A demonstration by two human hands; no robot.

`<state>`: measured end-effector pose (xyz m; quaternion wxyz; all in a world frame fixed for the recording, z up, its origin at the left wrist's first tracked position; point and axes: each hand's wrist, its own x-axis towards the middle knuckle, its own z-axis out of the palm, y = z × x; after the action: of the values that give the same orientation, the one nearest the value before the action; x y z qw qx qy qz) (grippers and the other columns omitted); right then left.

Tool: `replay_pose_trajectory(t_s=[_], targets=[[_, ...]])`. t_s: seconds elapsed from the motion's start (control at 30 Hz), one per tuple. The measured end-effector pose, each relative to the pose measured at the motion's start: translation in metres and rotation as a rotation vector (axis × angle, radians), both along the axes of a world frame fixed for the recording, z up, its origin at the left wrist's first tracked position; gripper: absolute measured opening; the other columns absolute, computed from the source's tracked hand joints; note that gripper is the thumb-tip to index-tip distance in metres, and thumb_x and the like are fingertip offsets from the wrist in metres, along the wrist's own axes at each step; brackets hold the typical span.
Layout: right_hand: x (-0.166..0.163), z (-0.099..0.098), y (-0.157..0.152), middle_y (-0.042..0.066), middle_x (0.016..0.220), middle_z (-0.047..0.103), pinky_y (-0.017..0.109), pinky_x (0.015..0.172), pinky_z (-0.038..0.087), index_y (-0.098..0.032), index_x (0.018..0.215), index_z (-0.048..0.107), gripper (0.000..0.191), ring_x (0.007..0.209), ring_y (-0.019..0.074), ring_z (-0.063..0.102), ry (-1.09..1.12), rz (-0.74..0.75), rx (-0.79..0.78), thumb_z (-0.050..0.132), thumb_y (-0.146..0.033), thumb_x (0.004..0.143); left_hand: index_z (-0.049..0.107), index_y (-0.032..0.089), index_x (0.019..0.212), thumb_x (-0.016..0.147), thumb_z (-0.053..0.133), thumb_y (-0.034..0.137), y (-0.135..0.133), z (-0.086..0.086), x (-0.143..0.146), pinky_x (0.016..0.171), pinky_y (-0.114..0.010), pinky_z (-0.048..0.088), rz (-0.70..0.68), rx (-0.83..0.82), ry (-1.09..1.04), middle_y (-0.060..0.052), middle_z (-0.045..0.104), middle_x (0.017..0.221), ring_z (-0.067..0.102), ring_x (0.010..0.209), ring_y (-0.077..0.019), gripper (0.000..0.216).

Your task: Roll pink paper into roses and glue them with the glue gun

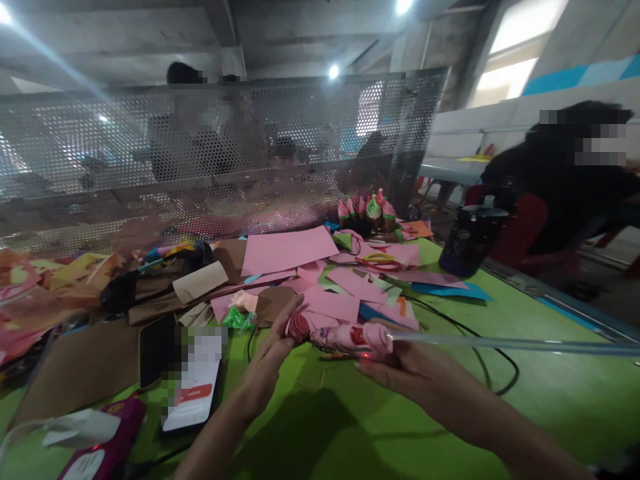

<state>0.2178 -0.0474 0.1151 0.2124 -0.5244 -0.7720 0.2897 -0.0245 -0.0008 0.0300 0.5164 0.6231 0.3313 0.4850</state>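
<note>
A rolled spiral of pink paper [299, 325] is pinched in the fingers of my left hand [270, 353], above the near part of the green table. My right hand [417, 367] is closed round a pink hot glue gun [357, 338], its grip hidden by the fingers. From the rear of the gun a long clear glue stick [500, 342] runs out to the right. The gun's front end points at the paper roll; I cannot tell whether they touch. A small red light glows on the gun's underside.
Pink paper sheets [287, 250] and scissors [380, 260] cover the table's [295, 440] far side. Paper cupcake-like pieces [373, 208] stand behind, before a perforated metal screen [210, 153]. Phones [193, 387] and a purple power strip [107, 437] lie left; a dark bottle [473, 240] stands right.
</note>
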Motion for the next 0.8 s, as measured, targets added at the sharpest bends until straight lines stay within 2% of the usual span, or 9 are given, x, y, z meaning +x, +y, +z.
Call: replay_pose_trajectory(t_s=[0.13, 0.4, 0.63, 0.8], targets=[[0.0002, 0.0000, 0.0009, 0.005, 0.100, 0.072, 0.034, 0.086, 0.050, -0.022, 0.097, 0.068, 0.027, 0.092, 0.0248, 0.066, 0.041, 0.007, 0.016, 0.053, -0.045, 0.095, 0.044, 0.031, 0.147, 0.086, 0.048, 0.027, -0.0027, 0.0016, -0.0002, 0.118, -0.048, 0.027, -0.004, -0.024, -0.024, 0.000, 0.044, 0.154, 0.033, 0.144, -0.0311, 0.061], [0.0049, 0.0032, 0.0011, 0.004, 0.104, 0.072, 0.034, 0.087, 0.052, -0.025, 0.103, 0.070, 0.030, 0.097, 0.0260, 0.066, 0.075, 0.008, 0.052, 0.052, -0.048, 0.094, 0.038, 0.026, 0.150, 0.086, 0.049, 0.028, -0.0011, -0.0001, -0.0030, 0.116, -0.049, 0.026, -0.025, -0.075, -0.057, -0.005, 0.063, 0.134, 0.042, 0.135, -0.0320, 0.065], [0.0039, 0.0010, 0.0007, 0.003, 0.100, 0.073, 0.032, 0.081, 0.052, -0.024, 0.099, 0.070, 0.029, 0.090, 0.0240, 0.066, 0.072, 0.016, 0.057, 0.052, -0.047, 0.095, 0.042, 0.027, 0.148, 0.083, 0.050, 0.026, 0.0001, -0.0010, -0.0043, 0.108, -0.047, 0.036, -0.017, -0.079, -0.043, -0.005, 0.066, 0.129, 0.051, 0.125, -0.0312, 0.066], [0.0034, 0.0031, -0.0004, 0.003, 0.099, 0.073, 0.033, 0.084, 0.052, -0.025, 0.100, 0.070, 0.030, 0.095, 0.0247, 0.065, 0.058, 0.019, 0.060, 0.051, -0.047, 0.095, 0.044, 0.028, 0.147, 0.084, 0.049, 0.024, -0.0008, 0.0008, -0.0033, 0.110, -0.046, 0.034, -0.010, -0.075, -0.068, -0.005, 0.065, 0.131, 0.046, 0.132, -0.0310, 0.064]])
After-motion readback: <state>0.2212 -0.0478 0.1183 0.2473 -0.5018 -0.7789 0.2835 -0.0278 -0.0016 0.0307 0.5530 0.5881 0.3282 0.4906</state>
